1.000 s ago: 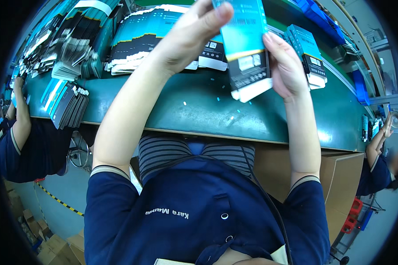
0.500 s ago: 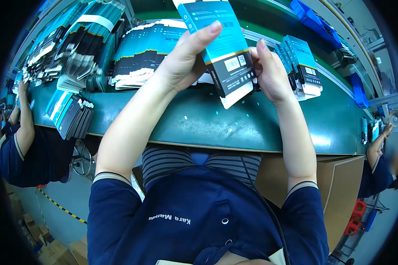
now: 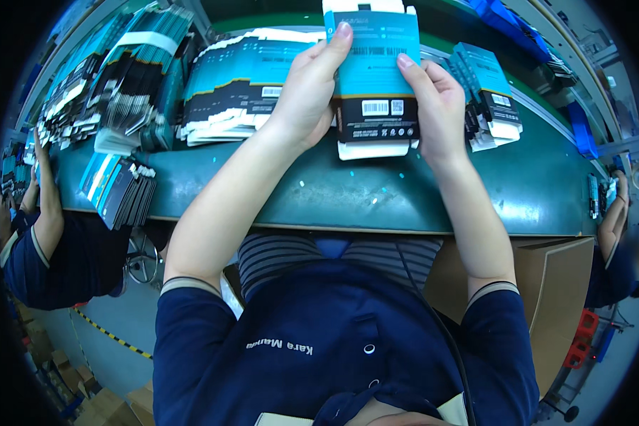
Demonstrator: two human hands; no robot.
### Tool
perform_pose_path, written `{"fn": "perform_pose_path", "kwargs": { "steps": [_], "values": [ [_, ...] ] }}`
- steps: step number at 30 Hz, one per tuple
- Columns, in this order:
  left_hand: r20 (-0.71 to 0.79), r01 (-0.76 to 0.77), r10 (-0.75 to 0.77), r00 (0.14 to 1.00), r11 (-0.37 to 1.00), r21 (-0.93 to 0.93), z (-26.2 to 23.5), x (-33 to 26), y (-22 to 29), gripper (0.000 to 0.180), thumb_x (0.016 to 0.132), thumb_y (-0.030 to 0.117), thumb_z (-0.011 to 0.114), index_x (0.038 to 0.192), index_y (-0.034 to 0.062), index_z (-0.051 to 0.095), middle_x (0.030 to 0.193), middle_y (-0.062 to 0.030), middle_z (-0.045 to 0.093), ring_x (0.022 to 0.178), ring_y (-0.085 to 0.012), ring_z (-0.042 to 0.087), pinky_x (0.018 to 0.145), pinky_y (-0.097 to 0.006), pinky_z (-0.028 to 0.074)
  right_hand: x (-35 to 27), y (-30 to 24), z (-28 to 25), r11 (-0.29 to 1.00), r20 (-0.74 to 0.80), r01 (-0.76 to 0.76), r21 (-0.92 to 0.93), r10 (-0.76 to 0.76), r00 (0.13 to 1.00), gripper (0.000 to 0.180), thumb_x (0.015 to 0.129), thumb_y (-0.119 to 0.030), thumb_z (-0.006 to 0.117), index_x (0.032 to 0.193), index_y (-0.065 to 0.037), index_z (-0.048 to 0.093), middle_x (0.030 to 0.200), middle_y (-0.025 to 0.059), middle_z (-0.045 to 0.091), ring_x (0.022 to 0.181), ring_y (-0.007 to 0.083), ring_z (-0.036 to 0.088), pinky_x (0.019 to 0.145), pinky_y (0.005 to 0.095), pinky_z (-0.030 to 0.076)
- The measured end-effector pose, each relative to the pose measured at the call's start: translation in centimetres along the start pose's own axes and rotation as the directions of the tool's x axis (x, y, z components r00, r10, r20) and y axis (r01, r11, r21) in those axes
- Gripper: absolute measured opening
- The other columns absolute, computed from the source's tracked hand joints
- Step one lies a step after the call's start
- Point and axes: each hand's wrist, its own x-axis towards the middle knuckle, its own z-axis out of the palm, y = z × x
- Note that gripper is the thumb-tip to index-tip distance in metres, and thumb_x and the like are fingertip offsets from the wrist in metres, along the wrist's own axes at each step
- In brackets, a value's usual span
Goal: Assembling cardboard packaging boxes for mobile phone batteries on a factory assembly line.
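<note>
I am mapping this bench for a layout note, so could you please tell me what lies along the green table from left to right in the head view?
Fanned bundle of flat cartons at the table's near edge → wide stack of flat cartons → left hand → teal and black carton held up → right hand → small stack of cartons, all on the green table.

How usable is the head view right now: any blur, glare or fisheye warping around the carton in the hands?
Head view: the flat teal-and-black carton is sharp at centre, between left hand and right hand; soft sheen on the green table, no harsh glare; the table edge bows and the corners go black from the fisheye; the carton stacks at far left look smeared.
</note>
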Motion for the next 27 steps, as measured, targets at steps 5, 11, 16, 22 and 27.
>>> {"fn": "perform_pose_path", "kwargs": {
  "steps": [5, 11, 16, 22, 27],
  "values": [
    [-0.124, -0.272, 0.327, 0.937, 0.904, 0.329, 0.2, 0.1, -2.7, 0.043, 0.101, 0.028, 0.048, 0.133, 0.0016, 0.036, 0.103, -0.0142, 0.063, 0.094, -0.0133, 0.06, 0.082, -0.026, 0.049, 0.0, 0.2, 0.5, 0.99, 0.052, 0.139, -0.013, -0.138, 0.989, 0.046, 0.092, -0.01, 0.06, 0.133, -0.002, 0.04, 0.087, 0.0076, 0.063, 0.078, 0.0082, 0.061, 0.07, 0.0206, 0.05],
    [0.003, -0.456, 0.499, 0.867, 0.789, 0.413, -0.4, -0.2, -3.3, 0.034, 0.1, 0.02, 0.049, 0.129, 0.0082, 0.036, 0.087, -0.0091, 0.063, 0.073, -0.0044, 0.054, 0.06, -0.018, 0.041, 0.4, 0.0, -0.4, 1.0, 0.114, 0.012, -0.017, -0.01, 0.993, 0.054, 0.091, -0.003, 0.05, 0.143, -0.009, 0.038, 0.109, 0.0104, 0.062, 0.099, 0.0112, 0.059, 0.086, 0.025, 0.049],
    [0.002, -0.425, 0.467, 0.884, 0.803, 0.417, 0.2, -0.5, -3.9, 0.018, 0.099, 0.018, 0.052, 0.11, 0.0066, 0.043, 0.075, -0.0019, 0.054, 0.065, -0.0027, 0.046, 0.057, -0.018, 0.037, 0.5, 1.9, 0.1, 0.946, -0.04, 0.27, -0.178, -0.281, 0.959, 0.021, 0.097, -0.026, 0.056, 0.097, -0.005, 0.051, 0.073, -0.0016, 0.055, 0.062, 0.0006, 0.046, 0.053, 0.0175, 0.034],
    [-0.016, -0.487, 0.559, 0.829, 0.734, 0.473, -0.7, 0.0, -4.2, 0.017, 0.098, 0.015, 0.053, 0.105, 0.0044, 0.042, 0.083, -0.0063, 0.059, 0.065, -0.0048, 0.05, 0.057, -0.018, 0.041, -0.2, 1.5, 0.9, 0.974, -0.057, 0.217, -0.07, -0.221, 0.974, 0.022, 0.098, -0.025, 0.055, 0.103, -0.004, 0.058, 0.082, 0.002, 0.061, 0.073, 0.0026, 0.052, 0.065, 0.0177, 0.04],
    [-0.062, -0.418, 0.451, 0.89, 0.864, 0.282, -1.2, -0.3, -3.5, 0.028, 0.091, 0.029, 0.065, 0.105, 0.0081, 0.052, 0.09, -0.0007, 0.06, 0.083, -0.0098, 0.058, 0.076, -0.025, 0.046, 0.1, 2.0, 0.4, 0.979, -0.082, 0.202, -0.023, -0.203, 0.976, 0.023, 0.096, -0.021, 0.059, 0.109, -0.002, 0.064, 0.094, 0.0061, 0.067, 0.088, 0.0076, 0.061, 0.078, 0.0204, 0.049]
  ]
}}
